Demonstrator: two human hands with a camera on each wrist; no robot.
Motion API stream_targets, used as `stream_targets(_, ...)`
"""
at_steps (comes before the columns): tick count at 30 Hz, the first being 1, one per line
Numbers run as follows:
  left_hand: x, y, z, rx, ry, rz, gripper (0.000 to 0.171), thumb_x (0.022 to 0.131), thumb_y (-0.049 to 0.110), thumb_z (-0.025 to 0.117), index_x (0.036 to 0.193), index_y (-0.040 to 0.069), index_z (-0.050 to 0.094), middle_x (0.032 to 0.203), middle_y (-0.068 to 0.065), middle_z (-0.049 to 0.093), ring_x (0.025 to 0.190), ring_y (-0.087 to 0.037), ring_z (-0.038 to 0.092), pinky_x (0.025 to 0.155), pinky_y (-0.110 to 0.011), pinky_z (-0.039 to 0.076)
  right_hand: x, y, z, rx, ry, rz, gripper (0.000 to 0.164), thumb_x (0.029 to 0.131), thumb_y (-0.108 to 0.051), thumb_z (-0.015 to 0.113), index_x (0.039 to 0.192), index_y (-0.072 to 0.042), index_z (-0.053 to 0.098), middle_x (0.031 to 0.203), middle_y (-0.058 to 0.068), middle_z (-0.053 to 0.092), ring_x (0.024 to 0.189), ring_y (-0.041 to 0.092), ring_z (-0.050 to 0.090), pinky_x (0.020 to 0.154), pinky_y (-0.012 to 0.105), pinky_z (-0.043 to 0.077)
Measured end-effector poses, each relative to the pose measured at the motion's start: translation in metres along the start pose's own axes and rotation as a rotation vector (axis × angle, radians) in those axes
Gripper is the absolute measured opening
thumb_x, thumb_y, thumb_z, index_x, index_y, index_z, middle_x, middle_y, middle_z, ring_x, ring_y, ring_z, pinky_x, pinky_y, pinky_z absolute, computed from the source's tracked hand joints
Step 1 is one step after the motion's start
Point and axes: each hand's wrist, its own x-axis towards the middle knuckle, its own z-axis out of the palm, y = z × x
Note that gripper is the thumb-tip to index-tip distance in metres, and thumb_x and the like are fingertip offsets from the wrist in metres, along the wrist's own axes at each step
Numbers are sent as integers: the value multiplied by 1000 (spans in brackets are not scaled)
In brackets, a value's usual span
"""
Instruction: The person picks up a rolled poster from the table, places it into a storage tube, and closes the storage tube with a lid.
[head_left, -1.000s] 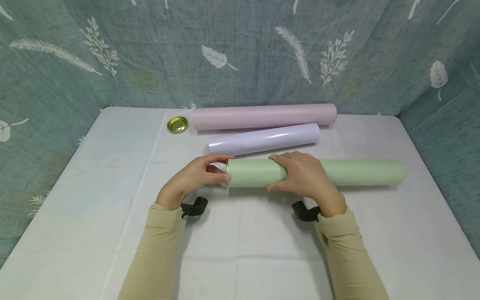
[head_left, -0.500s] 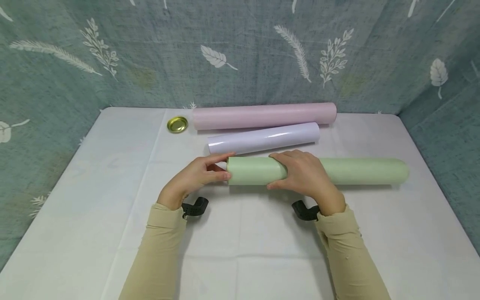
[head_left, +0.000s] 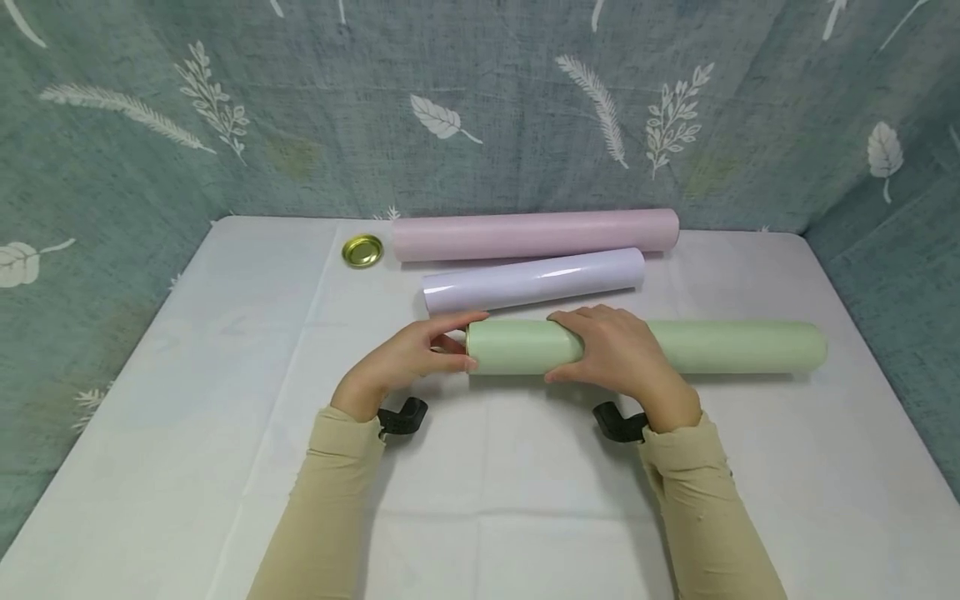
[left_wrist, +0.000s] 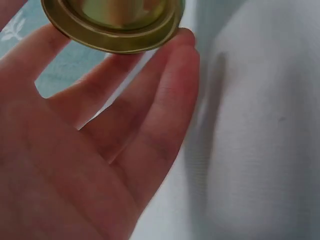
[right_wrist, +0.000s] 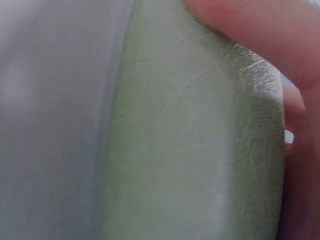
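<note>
A long pale green tube [head_left: 735,346] lies crosswise before me in the head view. My right hand [head_left: 618,354] grips it from above, left of its middle, with thumb and fingers on opposite sides. In the right wrist view the fingers [right_wrist: 280,35] curve over the tube's creased surface. At the tube's left end, my left hand [head_left: 405,358] pinches the gold metal lid [left_wrist: 112,40], thumb and fingers spread around its rim. The left wrist view shows the lid's recessed face toward the palm, with fingers [left_wrist: 170,100] along its edge.
Behind the green tube lie a glossy pale lavender roll [head_left: 532,279] and a pink tube [head_left: 536,235]. Another gold lid [head_left: 362,250] rests left of the pink tube. A white cloth covers the table [head_left: 187,375], and leaf-patterned fabric [head_left: 480,108] hangs at the back and sides.
The green tube and both hands have shifted slightly to the right, while the head view has also moved a little. Both holds stay the same.
</note>
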Motion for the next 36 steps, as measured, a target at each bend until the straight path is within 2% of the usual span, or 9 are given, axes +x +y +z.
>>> stream_targets(4,-1,2,3,36,-10,-2,63,79,22,69,135,24,40,117,3,54,98,-18,56,80,-34,44,1,0,1,4,-30,9,78,57,-60,73,122,-22,54,112,1,58,101,22,52,83,41,40)
stream_targets(8,3,-3,6,34,-6,46,63,79,22,69,135,25,40,116,3,54,95,-19,56,79,-36,44,-1,2,0,19,-39,23,77,57,-58,74,122,-23,54,111,1,58,100,21,53,81,41,40)
stream_targets(11,9,-13,9,44,-5,93,64,78,24,70,134,27,40,120,5,50,95,-18,55,80,-35,44,-2,4,-1,30,-44,17,76,57,-58,74,122,-23,54,110,1,59,97,20,53,79,41,41)
stream_targets(15,18,-24,16,94,1,141,64,76,27,71,133,29,41,114,4,50,95,-15,53,82,-31,44,-2,8,0,40,-77,21,74,57,-58,74,119,-22,55,106,-1,59,93,18,54,77,40,41)
stream_targets(20,24,-26,25,169,19,177,64,75,28,72,132,27,43,102,2,50,92,-17,52,80,-28,45,-4,7,-2,34,-133,53,72,60,-49,77,120,-17,54,109,3,58,98,22,52,84,42,38)
stream_targets(24,26,-24,31,224,44,165,64,75,32,72,132,31,42,102,4,49,90,-17,51,77,-27,44,-4,-8,-3,6,-148,44,74,65,-40,77,127,-12,48,117,8,55,106,28,50,90,44,35)
stream_targets(29,26,-20,34,263,52,143,63,75,39,69,132,36,40,106,7,48,90,-15,51,76,-28,44,1,-32,5,-65,-116,-17,75,71,-45,71,132,-13,43,121,7,52,110,27,47,92,47,34)
stream_targets(36,24,-18,34,273,49,102,61,77,46,64,132,36,40,109,8,48,93,-13,52,77,-28,43,2,-37,8,-89,-112,-9,75,71,-49,69,134,-17,41,123,4,51,113,25,44,93,46,32)
